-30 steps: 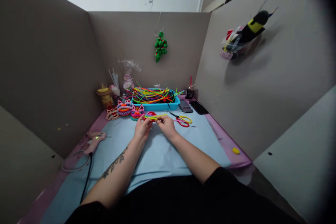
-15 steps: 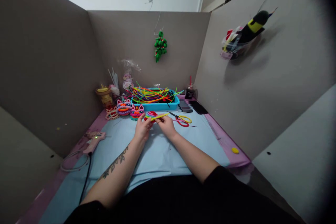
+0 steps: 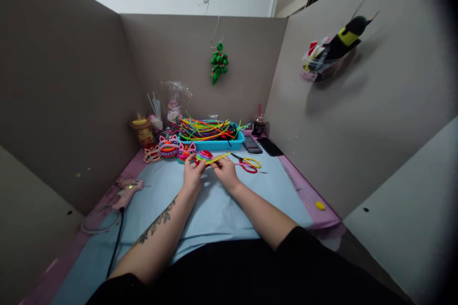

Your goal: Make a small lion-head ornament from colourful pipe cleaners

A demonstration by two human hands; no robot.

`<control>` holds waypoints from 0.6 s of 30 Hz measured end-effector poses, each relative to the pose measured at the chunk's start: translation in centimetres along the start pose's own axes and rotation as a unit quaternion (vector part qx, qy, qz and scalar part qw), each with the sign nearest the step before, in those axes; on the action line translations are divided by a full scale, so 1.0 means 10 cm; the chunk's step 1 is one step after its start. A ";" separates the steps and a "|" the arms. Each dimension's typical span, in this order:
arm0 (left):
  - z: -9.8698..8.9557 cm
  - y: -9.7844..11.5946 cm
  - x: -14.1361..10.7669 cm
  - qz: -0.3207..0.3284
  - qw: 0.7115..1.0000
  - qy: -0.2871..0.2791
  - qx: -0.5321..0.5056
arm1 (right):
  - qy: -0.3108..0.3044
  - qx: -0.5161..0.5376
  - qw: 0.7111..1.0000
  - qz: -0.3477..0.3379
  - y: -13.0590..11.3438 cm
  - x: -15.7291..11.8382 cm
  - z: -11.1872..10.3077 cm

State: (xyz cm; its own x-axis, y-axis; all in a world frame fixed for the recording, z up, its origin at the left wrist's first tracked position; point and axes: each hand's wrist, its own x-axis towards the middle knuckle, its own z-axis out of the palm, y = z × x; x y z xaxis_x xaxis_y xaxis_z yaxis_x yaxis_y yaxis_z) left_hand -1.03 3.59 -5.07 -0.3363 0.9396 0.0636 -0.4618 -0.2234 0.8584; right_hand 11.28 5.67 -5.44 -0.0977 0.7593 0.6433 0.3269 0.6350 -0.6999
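My left hand (image 3: pixel 193 174) pinches the near end of a yellow strip (image 3: pixel 216 158) together with the edge of a small round colourful piece (image 3: pixel 205 155), red on top with green and pink showing. Close beside it, my right hand (image 3: pixel 224 170) has its fingers pressed together on the same yellow strip, whose free end points right. Both hands are raised a little over the blue cloth. Red- and yellow-handled scissors (image 3: pixel 250 164) lie just right of my right hand.
Behind my hands is a blue tray (image 3: pixel 214 145) of colourful stems. Animal-faced crafts (image 3: pixel 169 146) sit to its left. A pink glue gun (image 3: pixel 129 192) with its cord lies at the left, a dark phone (image 3: pixel 271 147) at the right. A yellow piece (image 3: pixel 319 206) lies near the right edge.
My left hand has shifted slightly left, and the round piece has tilted so more of its red top shows. My right hand has barely moved.
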 end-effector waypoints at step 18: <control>0.00 0.00 0.01 -0.044 0.999 -0.012 -0.022 | -0.036 0.249 0.944 0.211 0.10 0.05 0.10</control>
State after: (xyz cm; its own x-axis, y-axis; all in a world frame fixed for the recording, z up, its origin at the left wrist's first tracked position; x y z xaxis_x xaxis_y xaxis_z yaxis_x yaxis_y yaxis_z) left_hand -1.08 3.66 -5.10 -0.2729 0.9620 0.0014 -0.5243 -0.1500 0.8382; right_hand 10.57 6.83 -6.12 -0.1271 0.9561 0.2639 -0.1304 0.2476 -0.9600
